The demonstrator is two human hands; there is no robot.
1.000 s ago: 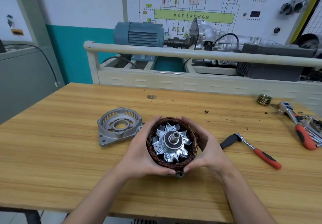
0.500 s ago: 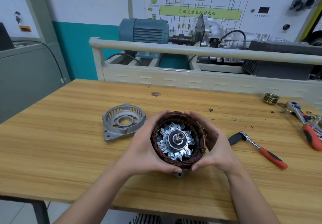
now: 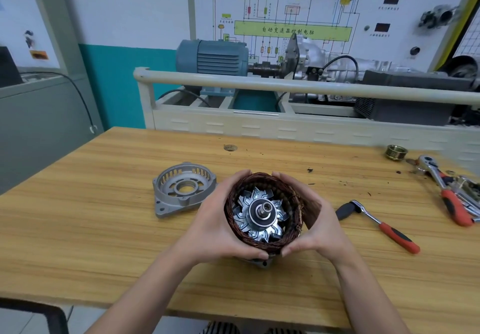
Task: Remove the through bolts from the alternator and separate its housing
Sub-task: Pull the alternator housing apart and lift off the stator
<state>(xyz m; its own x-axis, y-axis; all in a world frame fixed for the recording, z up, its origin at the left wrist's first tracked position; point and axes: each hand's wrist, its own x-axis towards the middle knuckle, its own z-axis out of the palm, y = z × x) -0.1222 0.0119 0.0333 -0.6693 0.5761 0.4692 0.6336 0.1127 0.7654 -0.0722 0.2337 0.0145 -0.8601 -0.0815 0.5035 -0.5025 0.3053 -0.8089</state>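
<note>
now | alternator (image 3: 262,214) between hands | left fingers (image 3: 257,255), right fingers (image 3: 291,249) clamped on it

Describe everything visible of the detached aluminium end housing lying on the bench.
The end housing is a grey cast-metal cover, apparently aluminium, lying open side up on the wooden workbench. It has a round slotted wall, a central bearing bore and flat mounting ears with holes at its near edge. It sits left of the alternator core, beside the left hand; whether they touch is unclear.
</note>
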